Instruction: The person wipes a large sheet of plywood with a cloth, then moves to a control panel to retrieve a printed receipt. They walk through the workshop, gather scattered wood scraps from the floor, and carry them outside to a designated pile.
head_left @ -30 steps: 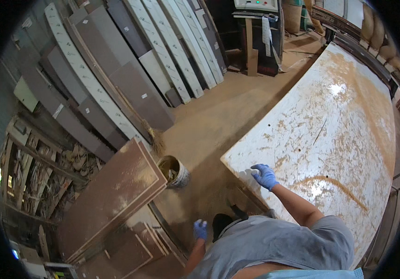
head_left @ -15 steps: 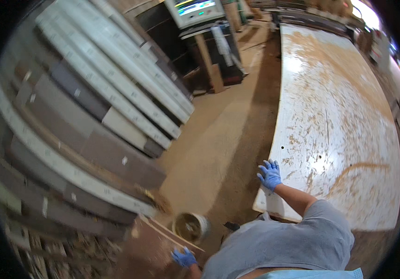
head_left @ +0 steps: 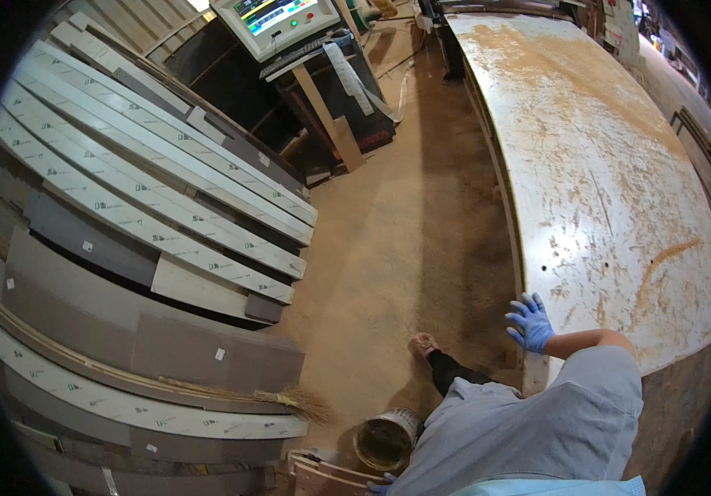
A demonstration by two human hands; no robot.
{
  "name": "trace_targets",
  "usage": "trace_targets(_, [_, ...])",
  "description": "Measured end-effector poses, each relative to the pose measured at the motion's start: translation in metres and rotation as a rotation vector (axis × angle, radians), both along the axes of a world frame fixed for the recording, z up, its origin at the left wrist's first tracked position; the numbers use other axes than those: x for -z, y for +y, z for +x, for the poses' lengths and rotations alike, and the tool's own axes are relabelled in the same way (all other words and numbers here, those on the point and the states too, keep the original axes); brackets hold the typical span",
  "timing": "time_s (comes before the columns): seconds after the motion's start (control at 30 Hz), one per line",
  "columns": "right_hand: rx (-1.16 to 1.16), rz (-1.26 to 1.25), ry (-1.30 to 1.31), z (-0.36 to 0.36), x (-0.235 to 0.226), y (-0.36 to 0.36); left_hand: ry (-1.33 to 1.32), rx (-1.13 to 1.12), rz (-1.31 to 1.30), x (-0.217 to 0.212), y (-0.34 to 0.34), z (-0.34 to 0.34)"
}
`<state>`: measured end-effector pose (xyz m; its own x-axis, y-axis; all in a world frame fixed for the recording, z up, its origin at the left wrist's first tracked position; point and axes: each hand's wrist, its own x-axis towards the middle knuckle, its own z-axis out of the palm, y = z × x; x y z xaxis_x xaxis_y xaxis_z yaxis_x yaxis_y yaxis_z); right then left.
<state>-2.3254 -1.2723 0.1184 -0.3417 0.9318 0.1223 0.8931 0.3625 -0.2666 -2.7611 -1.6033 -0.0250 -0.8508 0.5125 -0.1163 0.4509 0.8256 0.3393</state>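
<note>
My right hand, in a pale blue glove, is open with fingers spread at the near left edge of a long white-topped table. Its palm faces down and nothing is in it. Low in the picture, part of my left hand shows, gloved the same way. Its visible fingers look stretched out beside some thin brown boards; the rest of that hand is hidden below the edge. Pale sawdust and scuff marks cover the tabletop.
A dirty bucket stands by my left side. On the left, long white and grey-brown panels are stacked, with a straw broom on them. A control console with a lit screen stands ahead, beside the dusty floor.
My view has turned left and shifted, and a foot now shows. My left hand, earlier in full view over a brown board, is mostly out of sight. My right hand remains at the table edge.
</note>
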Motion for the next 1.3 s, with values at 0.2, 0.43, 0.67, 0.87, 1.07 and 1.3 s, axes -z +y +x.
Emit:
trace_targets(0.2, [-0.122, -0.062, -0.083, -0.014, 0.000, 0.025, -0.245, 0.139, -0.002, 0.021, 0.130, -0.056])
trace_targets(0.43, [-0.210, -0.429, -0.449, -0.007, 0.054, 0.041, -0.505, 0.264, 0.090, 0.041, 0.311, -0.117])
trace_targets(0.67, [0.369, -0.866, -0.399, -0.092, 0.088, 0.166, -0.806, 0.380, -0.020, 0.048, 0.491, -0.164])
trace_targets(0.87, [0.474, -0.804, 0.214, -0.237, 0.079, 0.361, -0.813, 0.600, -0.205, 0.063, 0.632, -0.228])
trace_targets(1.07, [0.520, -0.816, 0.356, -0.273, 0.082, 0.494, -0.720, 0.761, -0.274, 0.045, 0.773, -0.280])
trace_targets(1.3, [0.788, -0.652, 0.604, -0.276, 0.080, 0.569, -0.557, 0.741, -0.150, 0.025, 0.936, -0.331])
